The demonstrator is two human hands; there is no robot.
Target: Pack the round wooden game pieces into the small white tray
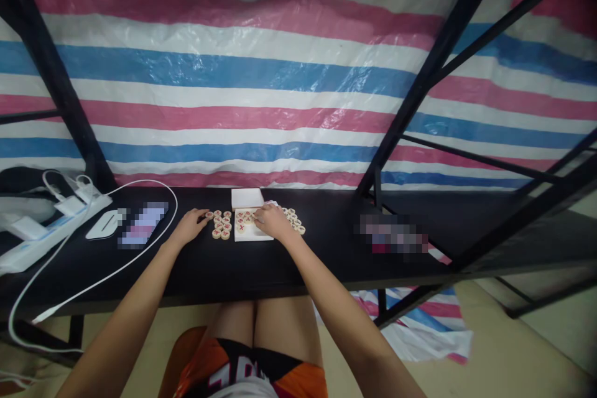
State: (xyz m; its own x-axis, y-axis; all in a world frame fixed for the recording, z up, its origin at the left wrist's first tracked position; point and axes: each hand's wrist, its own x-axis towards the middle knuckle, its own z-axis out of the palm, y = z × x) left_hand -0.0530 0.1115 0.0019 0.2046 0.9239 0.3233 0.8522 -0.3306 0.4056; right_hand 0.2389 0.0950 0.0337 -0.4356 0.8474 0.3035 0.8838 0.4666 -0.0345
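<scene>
On the black desk (209,267), the left hand (190,226) is touching a round piece (209,215), nine o'clock from the white tray (254,237). The right hand (275,222) is hanging over the tray, where red-marked pieces (241,228) are lying. Other pieces (297,224) are sitting at three o'clock. I'm not able to say if either hand's fingers are gripping.

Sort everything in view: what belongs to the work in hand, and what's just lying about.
Work in hand:
open white box, right hand over it
white box part behind, likely its lid
Chinese chess pieces on both sides, left hand beside the left group

Lying about:
power strip
white cable
flat white device
</scene>
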